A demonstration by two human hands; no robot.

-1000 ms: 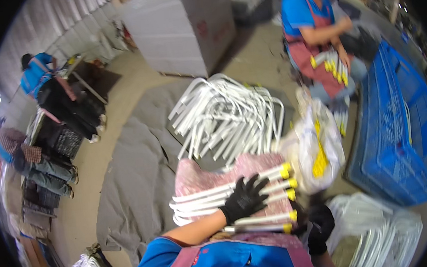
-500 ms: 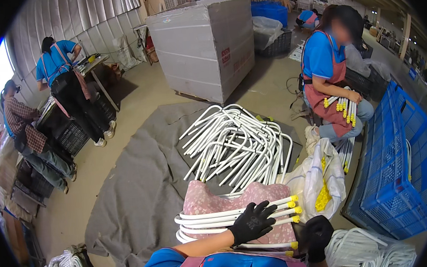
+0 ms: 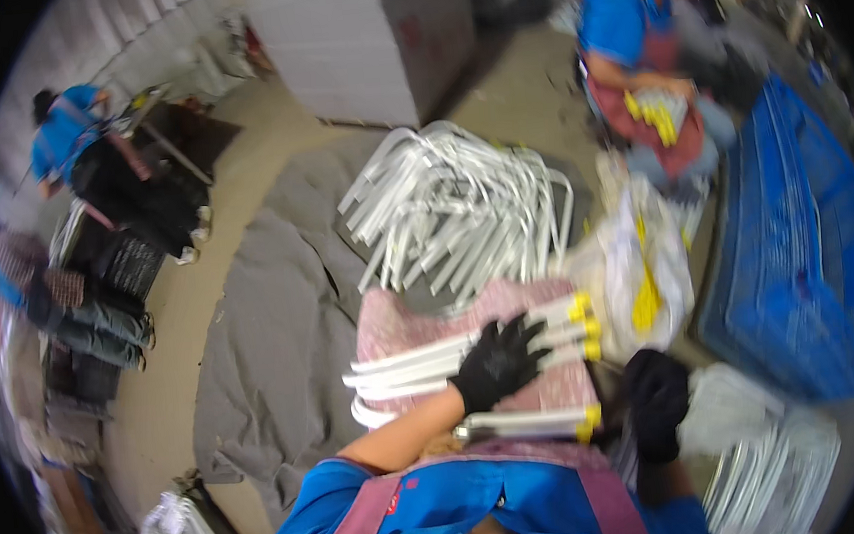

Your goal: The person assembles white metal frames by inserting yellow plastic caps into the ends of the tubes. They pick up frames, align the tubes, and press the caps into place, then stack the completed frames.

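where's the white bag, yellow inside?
White bag: head view, right of centre, between the tubes under the left hand and the blue crate, just beyond the right hand.

The row of tubes (image 3: 415, 370) lies across the person's lap (image 3: 397, 328), with the bag (image 3: 666, 273) just beyond its right end and the crate (image 3: 787, 274) farther right. Ahead of the lap, the tube pile (image 3: 458, 209) lies on the ground sheet (image 3: 261, 330), with the carton (image 3: 345, 58) standing behind the pile. A tube bundle (image 3: 774, 471) lies right of the lap, on the crate's near side.
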